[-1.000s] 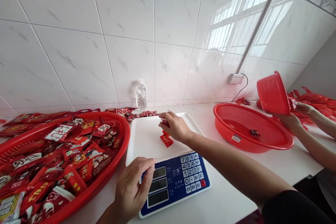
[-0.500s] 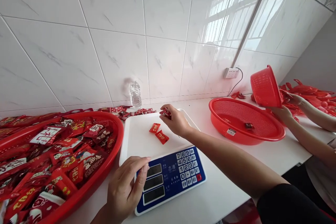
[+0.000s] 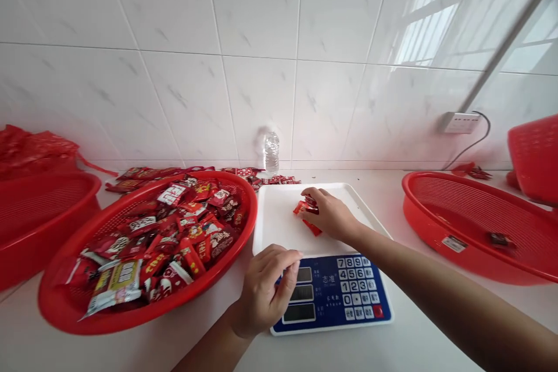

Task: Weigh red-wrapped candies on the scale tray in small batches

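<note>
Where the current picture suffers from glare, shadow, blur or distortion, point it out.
Head view: window light glares off the wall tiles at upper right; head view: a shadow falls left of the clear bottle; head view: tile seams fan out toward the top, likely wide-lens distortion; head view: the dark packet in the right-hand basket looks smeared, and no digits are readable on the scale.

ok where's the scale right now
In the head view, the scale sits just right of centre, between the packet-filled red basket on the left and another red basket on the right.
</note>
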Tool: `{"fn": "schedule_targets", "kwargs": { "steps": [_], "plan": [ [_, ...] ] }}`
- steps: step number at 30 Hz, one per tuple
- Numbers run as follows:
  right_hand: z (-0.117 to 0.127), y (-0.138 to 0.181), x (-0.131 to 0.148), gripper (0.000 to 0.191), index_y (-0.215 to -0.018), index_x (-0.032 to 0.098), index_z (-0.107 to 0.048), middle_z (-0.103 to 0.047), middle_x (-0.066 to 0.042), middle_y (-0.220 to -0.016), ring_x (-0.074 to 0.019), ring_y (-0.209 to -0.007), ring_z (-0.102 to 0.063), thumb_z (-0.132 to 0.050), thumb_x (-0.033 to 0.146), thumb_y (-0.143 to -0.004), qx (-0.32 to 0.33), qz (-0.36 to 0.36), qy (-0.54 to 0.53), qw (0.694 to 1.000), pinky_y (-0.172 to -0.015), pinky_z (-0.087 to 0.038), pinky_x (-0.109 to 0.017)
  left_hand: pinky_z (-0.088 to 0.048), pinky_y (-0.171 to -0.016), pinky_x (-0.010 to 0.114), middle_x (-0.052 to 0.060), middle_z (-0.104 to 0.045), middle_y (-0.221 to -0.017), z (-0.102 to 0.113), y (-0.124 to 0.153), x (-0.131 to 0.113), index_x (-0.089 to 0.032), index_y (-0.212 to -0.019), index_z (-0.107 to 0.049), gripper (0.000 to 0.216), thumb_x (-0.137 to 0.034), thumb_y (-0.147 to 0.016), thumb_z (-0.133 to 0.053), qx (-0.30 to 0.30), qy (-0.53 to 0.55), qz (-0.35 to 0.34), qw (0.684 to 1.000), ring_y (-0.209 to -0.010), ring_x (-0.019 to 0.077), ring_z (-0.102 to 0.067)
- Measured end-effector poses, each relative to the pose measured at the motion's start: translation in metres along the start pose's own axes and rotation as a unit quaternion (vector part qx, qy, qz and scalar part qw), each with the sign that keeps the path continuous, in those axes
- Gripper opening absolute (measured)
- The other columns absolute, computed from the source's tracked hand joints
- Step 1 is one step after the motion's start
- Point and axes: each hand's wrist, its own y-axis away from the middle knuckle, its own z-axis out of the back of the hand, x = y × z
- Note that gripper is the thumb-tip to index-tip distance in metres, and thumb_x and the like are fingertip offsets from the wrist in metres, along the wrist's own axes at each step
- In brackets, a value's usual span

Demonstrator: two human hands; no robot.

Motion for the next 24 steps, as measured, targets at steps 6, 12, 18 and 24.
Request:
{"fn": "schedule_targets", "kwargs": {
  "steps": [6,12,18,24],
  "plan": [
    [-0.026,0.000,0.000,0.044,-0.126,0.027,-0.055,-0.058,-0.013,-0.123,-0.0316,-0.099,-0.060,-0.052,0.044,-0.085,0.012,0.047,0.105,0.993,-0.065,-0.042,-0.035,-0.051,-0.068,0.028,0.006,-0.066,-0.079,-0.002,0.005,-0.004,-0.016,-0.108,-0.056,0.026,-0.003,-0.086,-0.053,-0.004,0.001,0.019,1.000,-0.073,0.0159,-0.059],
    [-0.033,-0.005,-0.005,0.027,-0.109,0.026,-0.060,-0.064,-0.008,-0.102,-0.0227,-0.077,-0.062,-0.043,0.036,-0.091,0.028,0.090,0.102,0.990,-0.058,-0.038,-0.029,-0.051,-0.069,0.029,0.008,-0.069,-0.079,-0.005,0.008,-0.009,-0.016,-0.107,-0.057,0.023,-0.007,-0.087,-0.052,-0.011,-0.006,0.025,1.000,-0.069,0.0165,-0.061],
    [-0.030,-0.010,-0.008,0.016,-0.094,0.026,-0.060,-0.064,-0.003,-0.085,-0.0174,-0.061,-0.056,-0.047,0.025,-0.084,-0.004,0.089,0.052,0.995,-0.055,-0.036,-0.027,-0.052,-0.076,0.031,0.007,-0.069,-0.084,-0.009,0.008,-0.017,-0.017,-0.104,-0.062,0.017,-0.016,-0.091,-0.051,0.023,0.055,0.142,0.988,-0.075,0.0171,-0.062],
    [0.006,-0.015,0.025,0.015,-0.098,0.024,-0.054,-0.065,-0.002,-0.081,-0.0153,-0.063,-0.058,-0.047,0.026,-0.085,-0.118,0.066,-0.053,0.989,-0.058,-0.044,-0.027,-0.049,-0.094,0.037,0.010,-0.056,-0.124,0.001,-0.021,-0.029,-0.026,-0.128,-0.048,0.036,-0.037,-0.094,-0.055,-0.114,0.382,0.407,0.822,-0.119,0.0225,-0.052]
  ]
}}
